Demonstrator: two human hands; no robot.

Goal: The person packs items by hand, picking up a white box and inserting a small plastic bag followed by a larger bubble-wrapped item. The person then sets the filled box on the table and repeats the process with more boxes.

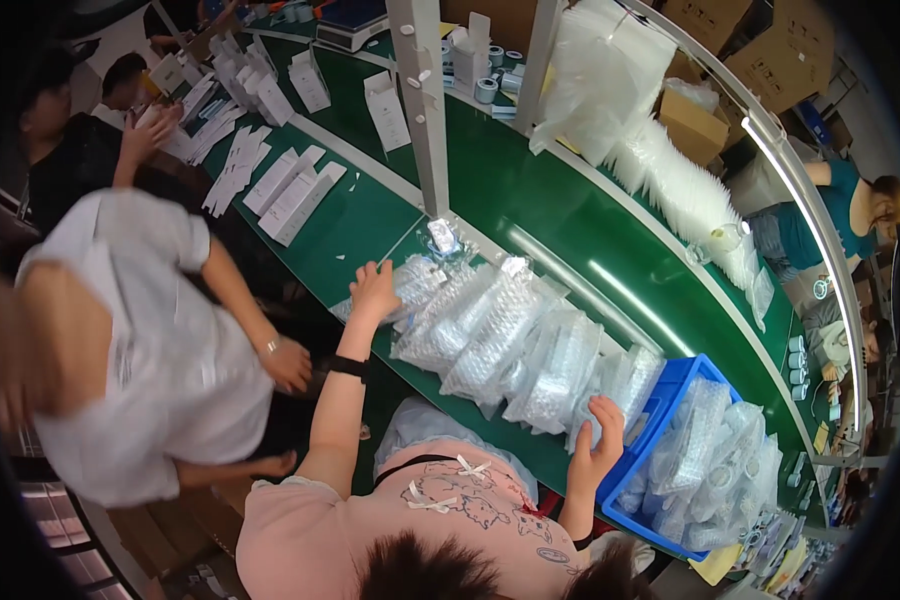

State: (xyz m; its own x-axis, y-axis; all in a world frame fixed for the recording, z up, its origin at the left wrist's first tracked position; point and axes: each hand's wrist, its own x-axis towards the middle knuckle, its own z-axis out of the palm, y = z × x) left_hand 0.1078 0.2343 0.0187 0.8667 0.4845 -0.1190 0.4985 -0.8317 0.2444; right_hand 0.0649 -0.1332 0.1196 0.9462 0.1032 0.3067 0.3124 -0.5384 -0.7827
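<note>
A row of clear bubble-wrap packages lies side by side on the green bench in front of me. My left hand is at the row's left end, its fingers spread beside the end bubble-wrapped package; whether they touch it I cannot tell. At the opposite end, my right hand has its fingers apart, close to the last package and the blue bin's near wall. Neither hand grips anything that I can see. What is inside the wrapping does not show plainly.
A blue plastic bin with more wrapped packages stands at the right. Behind the row runs a green conveyor belt, with a metal post beside it. White boxes lie to the left. A person in white stands close on my left.
</note>
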